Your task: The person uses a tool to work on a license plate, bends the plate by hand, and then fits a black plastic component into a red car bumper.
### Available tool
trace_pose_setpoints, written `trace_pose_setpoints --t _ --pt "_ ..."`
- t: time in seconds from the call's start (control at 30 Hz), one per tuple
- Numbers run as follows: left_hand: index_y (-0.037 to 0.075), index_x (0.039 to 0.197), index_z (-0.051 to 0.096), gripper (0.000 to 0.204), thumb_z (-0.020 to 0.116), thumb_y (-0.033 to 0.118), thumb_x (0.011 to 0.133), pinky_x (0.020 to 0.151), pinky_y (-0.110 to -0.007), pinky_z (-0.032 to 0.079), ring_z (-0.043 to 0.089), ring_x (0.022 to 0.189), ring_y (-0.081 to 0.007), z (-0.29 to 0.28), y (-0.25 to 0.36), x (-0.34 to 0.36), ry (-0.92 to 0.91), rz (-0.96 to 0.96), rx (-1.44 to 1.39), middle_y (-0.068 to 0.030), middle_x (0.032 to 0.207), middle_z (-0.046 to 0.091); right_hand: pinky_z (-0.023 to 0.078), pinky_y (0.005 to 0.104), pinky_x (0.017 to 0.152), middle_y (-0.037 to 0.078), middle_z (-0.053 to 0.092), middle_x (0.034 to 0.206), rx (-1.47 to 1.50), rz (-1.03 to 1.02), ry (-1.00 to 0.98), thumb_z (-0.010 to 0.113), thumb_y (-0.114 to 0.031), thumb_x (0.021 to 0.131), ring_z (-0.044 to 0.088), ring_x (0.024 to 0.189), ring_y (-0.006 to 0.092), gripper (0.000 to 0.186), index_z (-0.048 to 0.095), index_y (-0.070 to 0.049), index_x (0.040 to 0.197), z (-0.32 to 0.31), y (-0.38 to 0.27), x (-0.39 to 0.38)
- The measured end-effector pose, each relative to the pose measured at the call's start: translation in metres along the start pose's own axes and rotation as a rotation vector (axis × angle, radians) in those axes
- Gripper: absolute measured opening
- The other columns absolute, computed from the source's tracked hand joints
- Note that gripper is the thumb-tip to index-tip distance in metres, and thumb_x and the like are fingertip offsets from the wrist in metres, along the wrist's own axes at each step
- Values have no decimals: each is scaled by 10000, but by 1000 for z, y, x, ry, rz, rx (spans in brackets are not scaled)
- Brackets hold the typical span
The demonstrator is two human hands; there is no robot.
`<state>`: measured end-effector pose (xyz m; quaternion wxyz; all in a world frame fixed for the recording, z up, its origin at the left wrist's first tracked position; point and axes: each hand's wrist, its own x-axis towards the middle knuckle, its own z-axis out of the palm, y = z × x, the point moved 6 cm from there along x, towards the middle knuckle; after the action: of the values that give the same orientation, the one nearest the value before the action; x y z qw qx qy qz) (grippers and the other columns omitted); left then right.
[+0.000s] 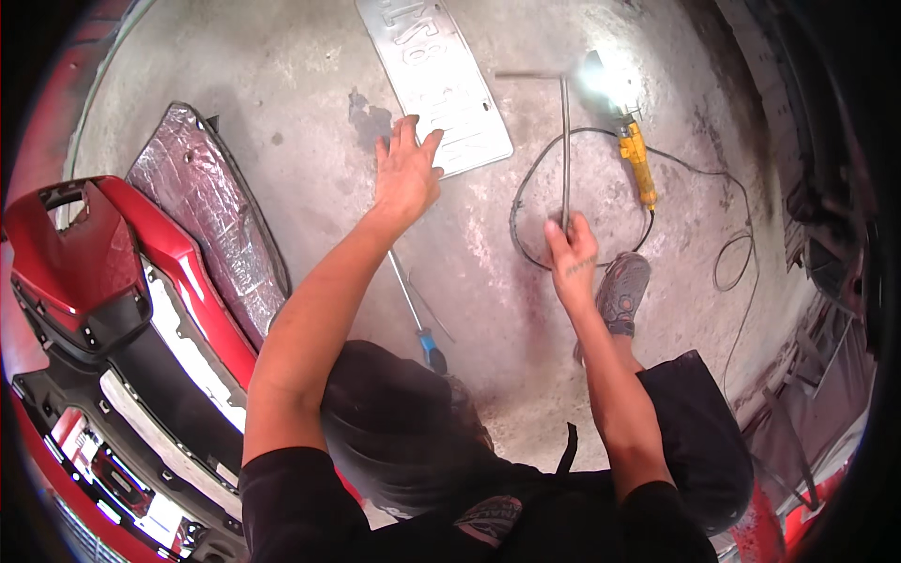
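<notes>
My left hand [409,174] reaches to the lower left edge of a white licence plate [436,70] with raised characters, lying on the concrete floor. Its fingers are spread, some of them touching the plate's edge. My right hand [572,251] is closed around the lower end of an L-shaped metal bar [566,141], whose short arm points left at the far end. Between my arms, a screwdriver [431,350] with a blue handle lies on the floor, a thin wire-like piece beside its shaft.
A lit work lamp [636,159] with a yellow handle lies at the right, its black cable [519,202] looping across the floor past my foot [621,291]. Red and black vehicle panels [80,258] and a foil-covered panel [211,202] are on the left. Dark parts [826,141] line the right edge.
</notes>
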<state>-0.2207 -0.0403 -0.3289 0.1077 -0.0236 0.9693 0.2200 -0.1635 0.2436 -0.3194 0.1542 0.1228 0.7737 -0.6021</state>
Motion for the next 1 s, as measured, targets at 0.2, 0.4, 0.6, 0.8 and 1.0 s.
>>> trace_pose_setpoints --t 0.2,0.4,0.6,0.8,1.0 --pt "96 1513 482 732 797 239 868 1233 -595 266 267 1523 -447 -1 7 -5 -70 11 -20 -270 1600 288 499 295 714 55 650 871 37 -300 162 629 -13 960 597 790 134 152 621 28 1106 65 -6 87" --pt "67 1523 459 770 787 344 883 1194 -528 350 394 1440 -448 -5 21 -2 6 3 -86 -296 1544 351 501 337 802 142 681 913 -6 -163 168 648 2 897 633 856 213 171 637 45 1062 77 -12 107" --pt "-51 1547 334 843 740 373 943 1030 -447 493 615 1244 -348 -36 32 -1 150 -204 -759 -305 1386 572 508 320 796 110 669 963 104 -196 112 660 4 915 631 852 188 164 599 18 1066 87 -77 26" --pt "-93 1436 453 538 586 -72 915 886 -347 582 716 1028 -273 -40 -6 -23 133 -292 -1148 -216 1177 707 506 298 822 81 654 987 427 14 -22 633 -64 997 620 889 155 101 588 -10 1070 78 -73 -22" --pt "-126 1406 504 512 604 -92 905 879 -334 576 715 1031 -255 17 -33 -29 50 -504 -1402 -228 1191 712 340 211 519 -41 518 765 16 -55 98 579 -139 1065 411 604 35 147 600 -25 1155 13 -31 -35"
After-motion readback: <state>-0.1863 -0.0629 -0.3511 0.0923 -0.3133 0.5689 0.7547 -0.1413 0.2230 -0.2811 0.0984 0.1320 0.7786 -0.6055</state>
